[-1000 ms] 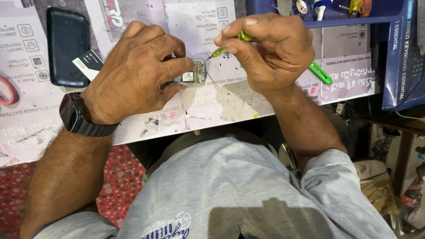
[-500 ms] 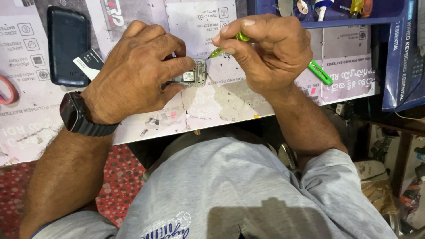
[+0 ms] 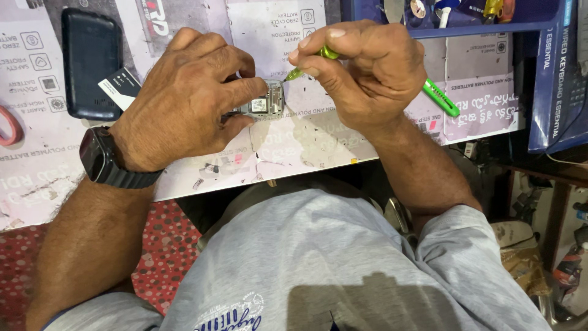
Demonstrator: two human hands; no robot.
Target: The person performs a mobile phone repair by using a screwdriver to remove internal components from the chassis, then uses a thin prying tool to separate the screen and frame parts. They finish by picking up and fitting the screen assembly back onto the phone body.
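Blue keyboard box (image 3: 554, 73) stands right; white-black label (image 3: 119, 87) beside dark phone (image 3: 92, 64).

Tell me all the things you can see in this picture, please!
small grey gadget with its insides showing: 1, grey, on the worktop under the left hand's fingers
green tool: 1, green, gripped in the right hand, tip at the gadget
black phone: 1, black, flat at the top left of the worktop
card: 1, black and white, beside the phone
red loop: 1, red, at the left edge, only partly in view
blue tray: 1, blue, top right, with small tools in it
blue box: 1, blue, far right
worktop: 1, covered with pale printed sheets
wristwatch: 1, black, on the left wrist
shirt: 1, grey
left hand: 1, holding the gadget
right hand: 1, holding the tool
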